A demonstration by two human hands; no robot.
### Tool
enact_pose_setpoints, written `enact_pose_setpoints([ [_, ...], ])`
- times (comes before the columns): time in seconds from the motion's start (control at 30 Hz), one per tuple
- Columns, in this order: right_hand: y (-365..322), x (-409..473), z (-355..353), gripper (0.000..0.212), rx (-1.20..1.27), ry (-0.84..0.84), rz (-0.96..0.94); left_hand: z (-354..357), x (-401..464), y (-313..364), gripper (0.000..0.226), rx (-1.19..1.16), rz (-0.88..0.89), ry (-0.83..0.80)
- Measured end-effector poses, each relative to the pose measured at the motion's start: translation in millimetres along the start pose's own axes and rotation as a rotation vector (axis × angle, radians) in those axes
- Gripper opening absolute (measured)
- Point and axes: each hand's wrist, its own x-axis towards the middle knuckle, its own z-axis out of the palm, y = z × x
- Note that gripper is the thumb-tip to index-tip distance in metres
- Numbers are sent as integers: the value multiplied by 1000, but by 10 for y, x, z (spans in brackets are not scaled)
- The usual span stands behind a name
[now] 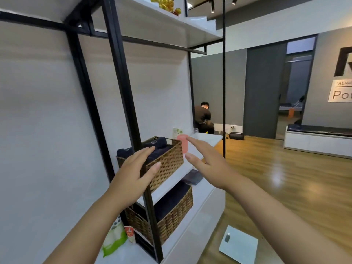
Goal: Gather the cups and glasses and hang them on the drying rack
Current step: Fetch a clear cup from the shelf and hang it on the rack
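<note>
- Green-and-white plastic pack (114,239) is sitting on the bottom white ledge at far left, a small red-and-white tube (130,233) just beside it; print on both is too small to read.
- Left hand (133,175) is hovering open in front of the black shelf frame (122,86), fingers together and thumb spread, holding nothing. It is overlapping the near corner of the upper wicker basket (167,161); contact can't be confirmed.
- Upper wicker basket is sitting on the white middle shelf with dark folded towels (152,147) inside. A second wicker basket (171,220) is sitting on the shelf below, also with dark cloth.
- Pink cup (183,143) is standing upright on the middle shelf just right of the upper basket, behind it a small white-and-green carton (177,132), label unreadable.
- Right hand (207,164) is reaching at the pink cup, spread wide and empty: one fingertip is lying at the cup's top edge, the thumb tip at its lower edge, not closed on it.
- Clear glass (195,131) is standing further back on the same white surface, well apart from both hands.
- White bathroom scale (239,244) is lying on the wood floor at lower right.
- A person in dark clothes (202,117) is crouching by the grey wall in the background.
- Wall sign (341,92) at far right is showing cut-off text: "ALIG" and "Pow".
</note>
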Motion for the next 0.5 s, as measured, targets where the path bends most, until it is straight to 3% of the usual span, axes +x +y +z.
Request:
enact_pose_setpoints([
  [0.37,1525,495,-1292,71,-5,45,47,1423,1610,569,62,-44,22,-1],
  [0.5,2088,715,-1681,74,-15,58,81,1884,2112,622,67,-61,7,-9],
])
